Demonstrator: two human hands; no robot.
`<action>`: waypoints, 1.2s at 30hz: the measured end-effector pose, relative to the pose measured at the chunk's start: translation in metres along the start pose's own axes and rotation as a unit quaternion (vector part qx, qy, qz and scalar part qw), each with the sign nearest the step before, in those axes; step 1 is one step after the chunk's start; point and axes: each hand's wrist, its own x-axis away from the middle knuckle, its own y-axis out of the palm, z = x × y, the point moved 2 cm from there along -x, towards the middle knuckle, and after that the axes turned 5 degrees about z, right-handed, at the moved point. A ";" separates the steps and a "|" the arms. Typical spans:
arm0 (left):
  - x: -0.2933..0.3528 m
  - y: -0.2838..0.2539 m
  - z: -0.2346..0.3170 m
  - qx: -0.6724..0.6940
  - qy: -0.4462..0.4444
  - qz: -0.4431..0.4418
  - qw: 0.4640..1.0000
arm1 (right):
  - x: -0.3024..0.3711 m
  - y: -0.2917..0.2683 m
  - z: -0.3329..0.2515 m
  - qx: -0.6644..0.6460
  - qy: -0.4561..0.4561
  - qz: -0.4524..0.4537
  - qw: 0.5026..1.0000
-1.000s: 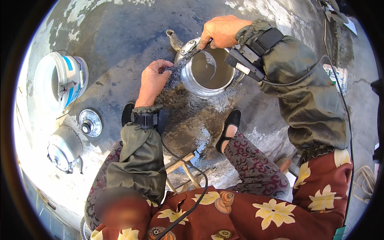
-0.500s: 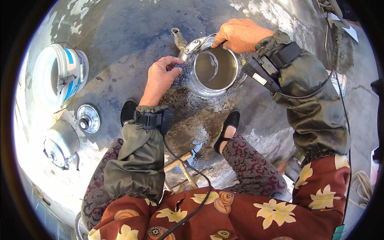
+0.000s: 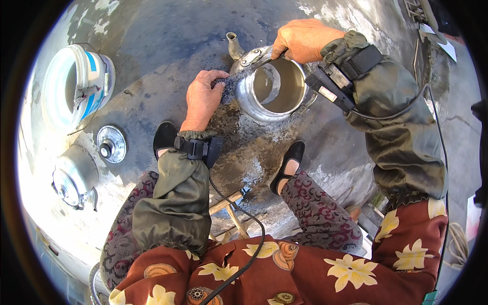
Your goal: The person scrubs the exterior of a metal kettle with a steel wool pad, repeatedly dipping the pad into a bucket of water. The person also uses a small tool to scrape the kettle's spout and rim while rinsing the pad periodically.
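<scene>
A metal kettle (image 3: pixel 247 104) without its lid stands on the wet ground in front of me, murky water (image 3: pixel 287 89) inside and its spout (image 3: pixel 235 47) pointing away. My right hand (image 3: pixel 306 41) is closed around the kettle's handle (image 3: pixel 266 57) at the far rim. Pinched in the fingers of my left hand (image 3: pixel 202 99) is a grey steel wool scrubber (image 3: pixel 230 87), against the kettle's left side. Part of the scrubber is hidden by those fingers.
To the left stands a white and blue bucket (image 3: pixel 94 76) with a cloth over its rim. Nearer me are a round metal lid (image 3: pixel 116 145) and a second metal kettle (image 3: pixel 81 170). A wooden stool (image 3: pixel 234 216) shows between my legs. Cables run along both arms.
The kettle has shifted slightly to the right and away, and the water inside has moved. My left hand has moved slightly left, still with the scrubber.
</scene>
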 end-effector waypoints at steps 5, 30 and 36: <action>0.001 0.001 -0.001 0.073 0.015 0.009 0.997 | 0.014 -0.013 0.000 -0.032 0.040 -0.012 0.999; -0.006 0.019 0.022 -0.008 0.080 0.057 0.995 | 0.029 0.044 -0.020 -0.015 -0.003 0.132 0.991; 0.049 0.036 0.027 -0.040 0.043 0.137 0.989 | 0.050 0.066 -0.044 -0.050 0.053 0.152 0.986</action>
